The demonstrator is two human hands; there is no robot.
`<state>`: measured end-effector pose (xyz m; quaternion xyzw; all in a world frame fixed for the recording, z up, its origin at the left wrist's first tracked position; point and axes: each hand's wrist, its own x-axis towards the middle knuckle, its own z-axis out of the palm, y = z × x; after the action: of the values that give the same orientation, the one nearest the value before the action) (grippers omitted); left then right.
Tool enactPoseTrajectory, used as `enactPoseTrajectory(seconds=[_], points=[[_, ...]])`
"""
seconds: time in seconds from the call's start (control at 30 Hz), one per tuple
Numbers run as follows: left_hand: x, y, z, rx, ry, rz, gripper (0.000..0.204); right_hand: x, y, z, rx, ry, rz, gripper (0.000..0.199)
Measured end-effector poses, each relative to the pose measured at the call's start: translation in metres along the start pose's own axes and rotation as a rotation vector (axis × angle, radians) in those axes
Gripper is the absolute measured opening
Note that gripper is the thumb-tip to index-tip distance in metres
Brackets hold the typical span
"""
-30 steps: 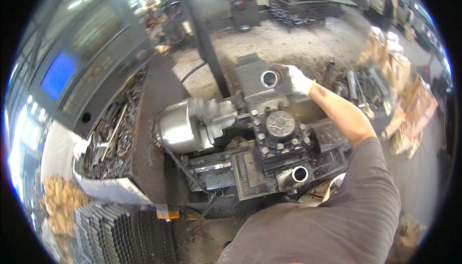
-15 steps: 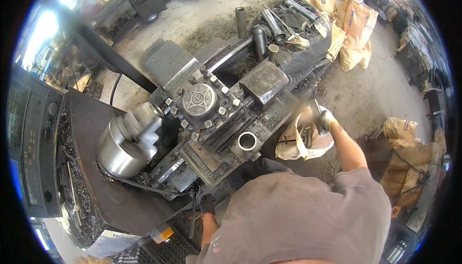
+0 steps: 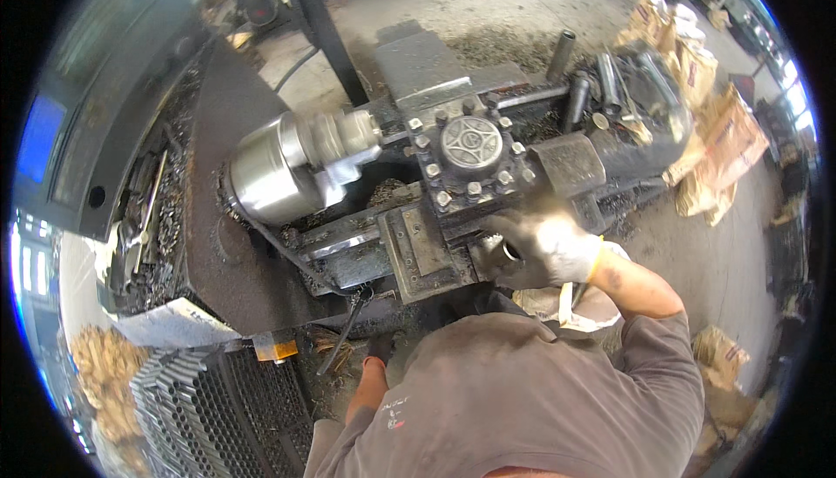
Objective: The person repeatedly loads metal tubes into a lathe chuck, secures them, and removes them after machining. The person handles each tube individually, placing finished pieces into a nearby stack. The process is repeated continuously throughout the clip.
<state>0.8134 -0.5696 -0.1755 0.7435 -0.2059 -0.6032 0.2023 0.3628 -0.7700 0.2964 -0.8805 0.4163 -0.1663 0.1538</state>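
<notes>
My right hand (image 3: 557, 250), in a pale, dirty glove, reaches over the front of a lathe carriage. Its fingers, partly blurred, curl round the rim of a round hollow metal cylinder (image 3: 510, 252) there. Low beside the machine front is my left hand (image 3: 380, 347) in a dark glove, near a long lever (image 3: 345, 332); its fingers are too small and dark to make out. Behind the right hand stands the square tool post (image 3: 471, 142) with bolts all round it. To the left, the shiny chuck (image 3: 274, 173) is blurred along its jaws, as if spinning.
An open white sack (image 3: 592, 308) stands below my right forearm. Metal tubes (image 3: 610, 84) lie on the far right end of the lathe, with brown paper sacks (image 3: 727, 143) beyond. Stacked tubes (image 3: 196, 408) fill the lower left. Metal chips (image 3: 170, 208) lie in the left trough.
My right hand has left the white sack, where it held a metal piece, and moved left to the hollow cylinder on the carriage. The view has turned, and the stacked tubes now show.
</notes>
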Motion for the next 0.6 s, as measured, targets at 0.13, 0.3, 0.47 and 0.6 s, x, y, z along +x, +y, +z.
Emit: enactPoseTrajectory(seconds=[0.13, 0.3, 0.47, 0.6], points=[[-0.010, -0.022, 0.004, 0.235, 0.031, 0.155, 0.026, 0.028, 0.002, 0.007, 0.005, -0.121, -0.130, 0.022], [-0.037, -0.054, 0.009, 1.189, -0.032, 0.364, 0.027, 0.060, 0.001, -0.043, 0.410, -0.081, -0.245, 0.026], [-0.050, -0.089, 0.006, 1.232, 0.155, 0.758, 0.022, 0.139, 0.045, -0.106, 0.190, 0.049, -0.452, 0.038], [-0.034, -0.100, 0.008, 0.424, -0.080, 0.527, 0.020, 0.212, 0.103, -0.090, -0.333, -0.052, -0.184, 0.041]])
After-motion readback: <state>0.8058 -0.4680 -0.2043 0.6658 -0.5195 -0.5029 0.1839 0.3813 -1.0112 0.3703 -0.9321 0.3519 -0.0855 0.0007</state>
